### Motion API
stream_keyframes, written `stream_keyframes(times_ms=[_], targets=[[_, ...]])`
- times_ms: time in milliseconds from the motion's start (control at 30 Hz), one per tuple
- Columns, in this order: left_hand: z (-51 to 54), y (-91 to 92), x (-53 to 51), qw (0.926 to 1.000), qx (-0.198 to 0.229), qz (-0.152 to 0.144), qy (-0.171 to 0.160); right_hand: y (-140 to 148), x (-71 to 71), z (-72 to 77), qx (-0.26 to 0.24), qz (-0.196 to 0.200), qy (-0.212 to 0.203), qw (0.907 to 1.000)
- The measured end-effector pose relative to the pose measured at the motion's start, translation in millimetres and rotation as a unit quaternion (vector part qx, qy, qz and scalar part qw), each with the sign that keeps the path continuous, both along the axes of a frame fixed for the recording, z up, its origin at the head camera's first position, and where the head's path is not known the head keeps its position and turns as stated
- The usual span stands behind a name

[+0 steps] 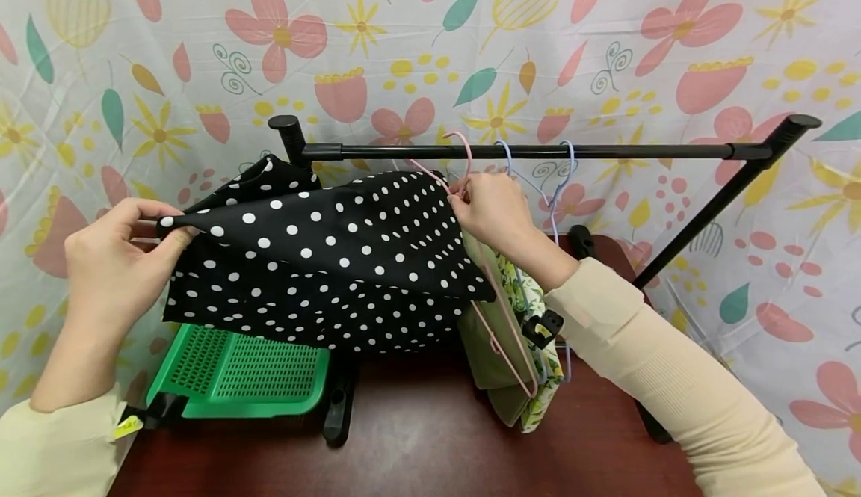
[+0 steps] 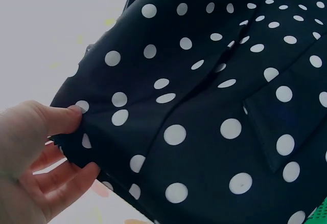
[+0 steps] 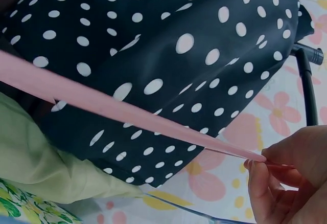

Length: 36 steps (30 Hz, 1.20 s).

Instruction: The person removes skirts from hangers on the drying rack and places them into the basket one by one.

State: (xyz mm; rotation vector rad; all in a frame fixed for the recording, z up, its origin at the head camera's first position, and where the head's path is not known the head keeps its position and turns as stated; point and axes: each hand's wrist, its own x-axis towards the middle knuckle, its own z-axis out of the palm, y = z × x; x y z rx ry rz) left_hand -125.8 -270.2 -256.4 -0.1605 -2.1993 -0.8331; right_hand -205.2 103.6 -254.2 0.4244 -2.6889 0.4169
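A black cloth with white dots [image 1: 323, 250] stretches sideways under the rail, draped over part of a pink hanger [image 1: 494, 295]. The left hand [image 1: 121, 265] pinches the cloth's far left corner between thumb and fingers; the left wrist view shows this hand [image 2: 56, 157] at the cloth's edge. The right hand [image 1: 494, 209] grips the pink hanger near its neck, just below the rail. In the right wrist view the fingertips of that hand [image 3: 286, 178] pinch the pink hanger [image 3: 127, 111], whose long arm crosses in front of the dotted cloth [image 3: 153, 55].
A black rail [image 1: 625, 152] on a stand carries blue hangers [image 1: 570, 176] right of the pink one. Olive cloth [image 1: 494, 370] and yellow-green patterned cloth [image 1: 538, 407] hang there. A green basket [image 1: 269, 366] sits on the brown table [image 1: 417, 437] at left. Behind hangs a flowered curtain [image 1: 403, 26].
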Motion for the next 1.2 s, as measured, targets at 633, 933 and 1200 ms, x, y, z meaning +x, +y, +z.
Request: stream_keyframes(times_ms=[633, 933, 1200], targets=[[10.3, -3.0, -2.8, 0.9956, 0.047, 0.078, 0.023, -4.0, 0.9, 0.7, -0.013, 0.02, -0.005, 0.9997], [14.4, -15.0, -6.5, 0.9902, 0.074, 0.118, 0.012, -1.6, -0.2, -0.4, -0.013, 0.024, -0.011, 0.9996], [20.9, -23.6, -3.1, 0.9804, 0.123, 0.148, -0.04, -4.5, -0.6, -1.4, -0.019, 0.034, -0.013, 0.9992]])
